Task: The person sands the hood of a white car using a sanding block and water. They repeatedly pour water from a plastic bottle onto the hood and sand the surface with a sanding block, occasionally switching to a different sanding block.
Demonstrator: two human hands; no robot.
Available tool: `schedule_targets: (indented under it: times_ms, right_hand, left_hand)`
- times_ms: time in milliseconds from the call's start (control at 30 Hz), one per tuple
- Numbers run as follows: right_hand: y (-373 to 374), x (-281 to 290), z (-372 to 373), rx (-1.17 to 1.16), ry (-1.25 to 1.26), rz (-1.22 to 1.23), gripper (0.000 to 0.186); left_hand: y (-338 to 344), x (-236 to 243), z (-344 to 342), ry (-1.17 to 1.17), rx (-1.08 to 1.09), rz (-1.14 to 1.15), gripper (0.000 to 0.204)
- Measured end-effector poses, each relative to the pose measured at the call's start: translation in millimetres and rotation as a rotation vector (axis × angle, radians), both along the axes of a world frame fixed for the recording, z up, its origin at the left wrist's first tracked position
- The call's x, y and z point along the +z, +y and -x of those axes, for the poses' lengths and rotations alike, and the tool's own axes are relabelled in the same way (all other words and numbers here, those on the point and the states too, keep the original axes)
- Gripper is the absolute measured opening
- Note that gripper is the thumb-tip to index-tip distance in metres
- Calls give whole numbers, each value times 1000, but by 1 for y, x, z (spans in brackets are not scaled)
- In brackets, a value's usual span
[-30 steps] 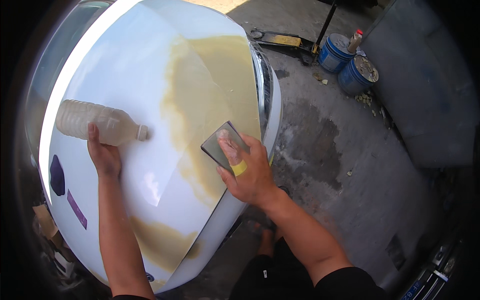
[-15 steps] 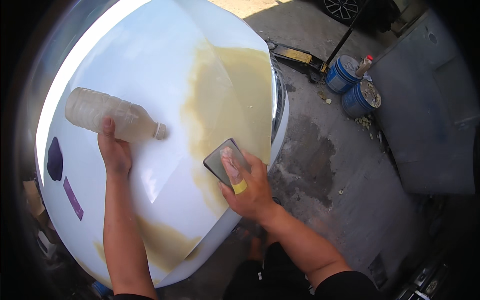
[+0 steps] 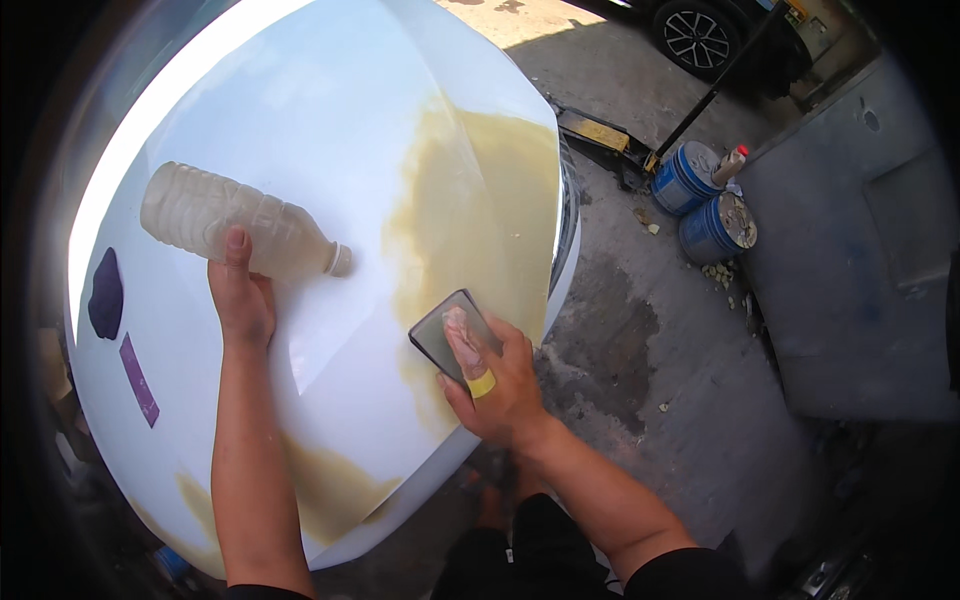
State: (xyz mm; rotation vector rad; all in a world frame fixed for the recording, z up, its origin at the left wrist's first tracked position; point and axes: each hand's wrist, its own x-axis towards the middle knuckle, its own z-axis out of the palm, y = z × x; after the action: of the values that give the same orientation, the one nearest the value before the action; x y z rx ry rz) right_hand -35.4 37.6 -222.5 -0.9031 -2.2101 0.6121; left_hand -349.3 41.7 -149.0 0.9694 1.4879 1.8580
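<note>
My left hand [image 3: 243,290] is closed round a cloudy plastic bottle [image 3: 235,215], tilted on its side with its capped end toward the right, over the white car hood [image 3: 330,120]. My right hand [image 3: 500,385] grips a dark grey rectangular sanding block [image 3: 437,335] against the hood near its edge. One finger of that hand is wrapped in a covering with a yellow band. Under and beyond the block spreads a large yellowish filler patch [image 3: 480,190]. Another yellowish patch [image 3: 330,485] lies nearer, right of my left forearm.
A dark purple pad [image 3: 106,295] and a purple strip [image 3: 139,380] lie on the hood's left. Right of the car are a floor jack [image 3: 600,135], two blue buckets [image 3: 685,175] and a grey panel [image 3: 850,260]. A car wheel [image 3: 697,35] shows beyond.
The view has shifted slightly. My left hand and the bottle sit a little farther right and closer to the patch; my right hand stays on the block at nearly the same place.
</note>
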Motion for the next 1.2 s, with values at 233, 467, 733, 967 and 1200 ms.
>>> schedule_targets:
  times_ms: [233,467,733,967,1200]
  right_hand:
    - [101,23,42,-19,36,-137,59]
    - [95,22,35,-26,-11,-101,64]
    - [125,25,49,-20,6,-160,63]
    - [128,29,52,9,-39,-142,66]
    - [76,20,31,94,-21,-131,67]
  left_hand:
    - [2,-2,-4,20,38,-31,77]
    - [-1,-3,0,16,76,-10,76]
    - [2,-3,-8,7,88,-39,76]
    - [0,-5,-4,-2,150,-47,74]
    - [-4,-4,-5,26,138,-41,72]
